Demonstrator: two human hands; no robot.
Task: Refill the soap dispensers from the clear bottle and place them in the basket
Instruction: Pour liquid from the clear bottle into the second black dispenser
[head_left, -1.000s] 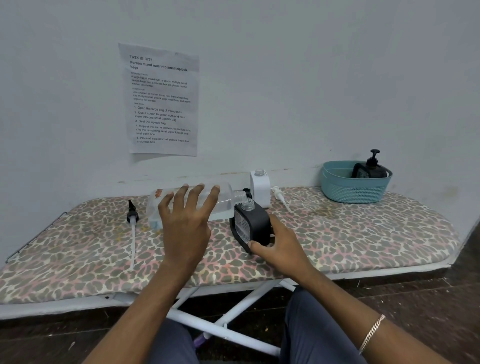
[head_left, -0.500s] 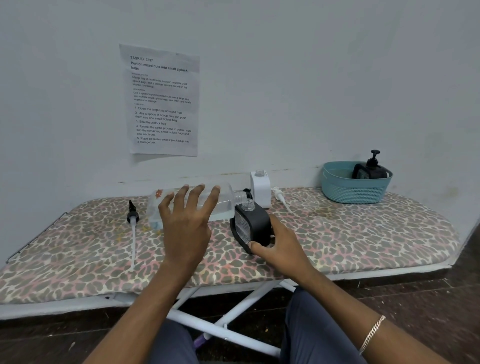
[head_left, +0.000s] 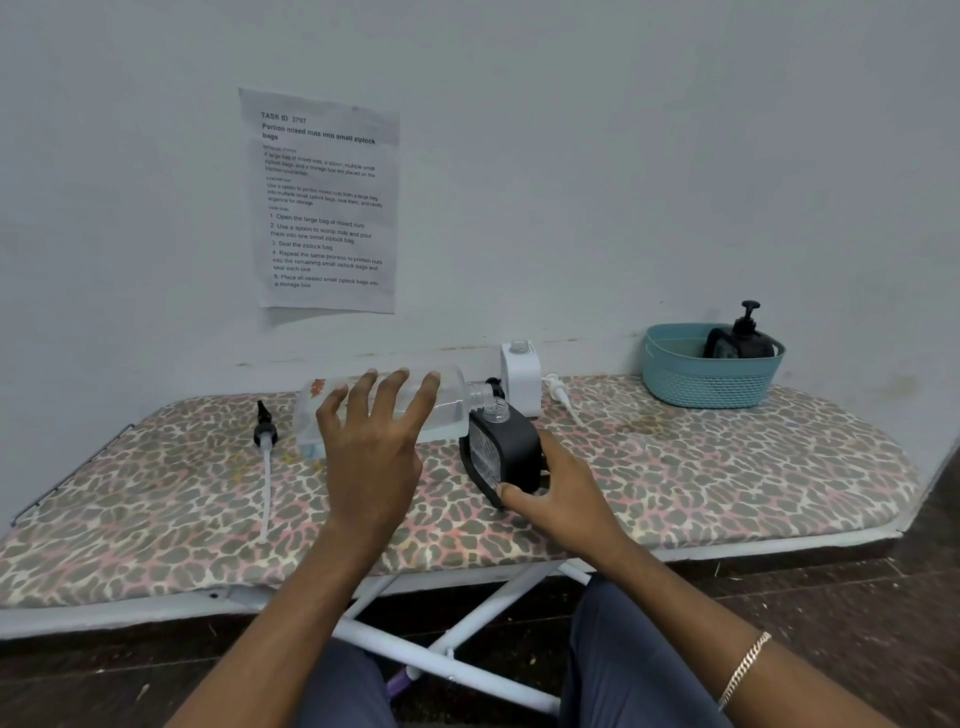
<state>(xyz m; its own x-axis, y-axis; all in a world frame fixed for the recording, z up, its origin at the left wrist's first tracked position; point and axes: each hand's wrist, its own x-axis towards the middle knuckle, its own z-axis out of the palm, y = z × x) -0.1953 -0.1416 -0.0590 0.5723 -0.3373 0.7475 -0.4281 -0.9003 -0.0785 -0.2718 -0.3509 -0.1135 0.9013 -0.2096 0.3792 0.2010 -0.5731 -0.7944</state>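
Observation:
My left hand (head_left: 371, 447) grips the clear bottle (head_left: 447, 410), which is tipped on its side with its open neck over the mouth of a black soap dispenser (head_left: 501, 452). My right hand (head_left: 558, 491) holds that dispenser upright on the board, thumb at its lower front edge. Behind it stands a white dispenser (head_left: 521, 376) with no pump. A black pump (head_left: 265, 431) with a long white tube lies to the left, and a white pump (head_left: 558, 392) lies right of the white dispenser. A teal basket (head_left: 709, 382) at the far right holds a black dispenser (head_left: 743, 340) with its pump on.
Everything rests on a leopard-print ironing board (head_left: 727, 467) against a white wall. A printed paper sheet (head_left: 327, 202) is taped to the wall. White metal legs (head_left: 441, 660) cross under the board, above my knees and a dark floor.

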